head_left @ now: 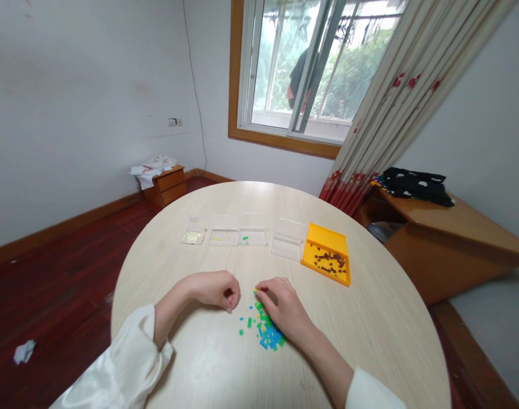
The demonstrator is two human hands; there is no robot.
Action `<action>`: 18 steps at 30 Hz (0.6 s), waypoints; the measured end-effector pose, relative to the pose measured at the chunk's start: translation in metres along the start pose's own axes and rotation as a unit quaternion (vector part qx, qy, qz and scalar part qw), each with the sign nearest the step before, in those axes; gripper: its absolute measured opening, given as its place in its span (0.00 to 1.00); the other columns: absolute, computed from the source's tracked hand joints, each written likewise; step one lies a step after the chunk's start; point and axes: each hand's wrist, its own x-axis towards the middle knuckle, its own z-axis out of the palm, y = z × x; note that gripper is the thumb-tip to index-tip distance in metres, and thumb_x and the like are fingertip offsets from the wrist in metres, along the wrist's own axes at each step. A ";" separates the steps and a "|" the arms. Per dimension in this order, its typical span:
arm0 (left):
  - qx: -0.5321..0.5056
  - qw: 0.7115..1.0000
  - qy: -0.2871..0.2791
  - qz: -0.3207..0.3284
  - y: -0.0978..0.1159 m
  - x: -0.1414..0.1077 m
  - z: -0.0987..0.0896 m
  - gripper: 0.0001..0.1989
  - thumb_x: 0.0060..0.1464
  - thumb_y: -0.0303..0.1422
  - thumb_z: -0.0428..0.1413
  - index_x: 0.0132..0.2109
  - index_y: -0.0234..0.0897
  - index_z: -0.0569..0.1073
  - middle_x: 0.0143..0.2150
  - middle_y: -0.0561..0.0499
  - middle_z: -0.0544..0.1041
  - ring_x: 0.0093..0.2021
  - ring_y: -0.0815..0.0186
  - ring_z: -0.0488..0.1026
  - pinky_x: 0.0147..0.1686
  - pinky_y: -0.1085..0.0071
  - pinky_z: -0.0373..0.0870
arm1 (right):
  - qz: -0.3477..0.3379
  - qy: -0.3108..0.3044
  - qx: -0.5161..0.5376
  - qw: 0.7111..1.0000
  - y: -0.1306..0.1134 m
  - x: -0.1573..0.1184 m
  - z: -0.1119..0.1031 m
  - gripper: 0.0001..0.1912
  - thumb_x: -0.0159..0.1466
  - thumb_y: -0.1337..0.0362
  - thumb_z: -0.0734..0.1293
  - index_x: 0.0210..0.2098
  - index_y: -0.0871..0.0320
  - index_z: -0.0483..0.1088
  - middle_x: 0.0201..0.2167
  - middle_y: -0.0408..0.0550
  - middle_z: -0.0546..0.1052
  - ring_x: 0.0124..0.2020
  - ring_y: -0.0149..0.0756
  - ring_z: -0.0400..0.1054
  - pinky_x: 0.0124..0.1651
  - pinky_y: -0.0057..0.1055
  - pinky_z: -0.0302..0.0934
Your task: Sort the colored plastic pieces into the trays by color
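Note:
A loose pile of small flat plastic pieces (270, 335), mostly blue and green with a few yellow, lies on the round table. My right hand (285, 307) reaches over the pile's far edge with thumb and index finger pinched at a tiny yellow-green piece (255, 291). Just left of the pile, my left hand (217, 288) rests on the tabletop with its fingers curled in; whatever it may hold is hidden. Some stray pieces, among them a green one (241, 332), lie between the hands and me.
Beyond my hands stand lidded clear boxes: one with pale pieces (193, 236), one with few yellow bits (224, 243), one with green bits (253, 241), and another clear box (286, 250). An open orange box (348, 275) with dark brown pieces stands to the right on the table (191, 363).

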 end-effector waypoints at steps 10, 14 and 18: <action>-0.114 0.968 0.225 0.010 0.012 0.014 0.009 0.05 0.47 0.29 0.56 0.30 0.31 0.74 0.21 0.56 0.66 0.24 0.73 0.59 0.25 0.76 0.55 | 0.015 0.038 0.020 0.999 0.007 0.000 0.003 0.04 0.60 0.69 0.64 0.32 0.56 0.71 0.30 0.47 0.77 0.35 0.39 0.69 0.40 0.37 0.62; -0.135 0.962 0.237 0.026 0.012 0.018 0.015 0.09 0.48 0.32 0.57 0.35 0.30 0.76 0.21 0.56 0.67 0.24 0.73 0.60 0.26 0.76 0.56 | 0.025 0.050 0.025 0.998 0.006 0.000 0.002 0.03 0.60 0.68 0.65 0.32 0.56 0.71 0.30 0.46 0.77 0.35 0.38 0.69 0.39 0.36 0.62; -0.129 0.963 0.232 0.040 0.008 0.022 0.020 0.11 0.49 0.35 0.57 0.36 0.30 0.77 0.23 0.53 0.70 0.25 0.72 0.61 0.27 0.75 0.57 | 0.028 0.059 0.028 0.997 0.004 0.001 0.001 0.03 0.61 0.68 0.65 0.31 0.56 0.70 0.29 0.45 0.76 0.33 0.37 0.68 0.38 0.34 0.62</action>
